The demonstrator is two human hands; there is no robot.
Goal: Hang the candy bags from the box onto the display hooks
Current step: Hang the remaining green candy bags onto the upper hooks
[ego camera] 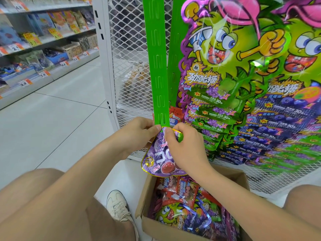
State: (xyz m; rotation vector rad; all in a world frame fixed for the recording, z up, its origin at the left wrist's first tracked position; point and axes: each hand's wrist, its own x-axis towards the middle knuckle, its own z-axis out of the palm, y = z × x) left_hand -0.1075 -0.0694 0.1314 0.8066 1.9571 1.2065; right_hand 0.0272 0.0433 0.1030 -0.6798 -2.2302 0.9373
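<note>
Purple foil shows between both hands: a grape candy bag (157,158) is held up at the lower end of a green hanging strip (159,66). The left hand (139,134) pinches the top edge of the bag from the left side, with the thumb just at the bottom tip of the strip. The right hand (182,148) grasps the same top edge from the right, its fingers closed over the bag's header. The body of the bag hangs free above the open cardboard box (147,193), which is full of more candy bags (184,206) in red, green and purple.

I judge the step in hand is fixing this bag onto the lowest place of the strip. The hanging hole is hidden under the fingers, so I cannot tell if it is already caught. The next move calls for lining up the header with the strip's tab and pushing it on, then letting go carefully. Many green packs (225,66) hang just beside, on the right.
</note>
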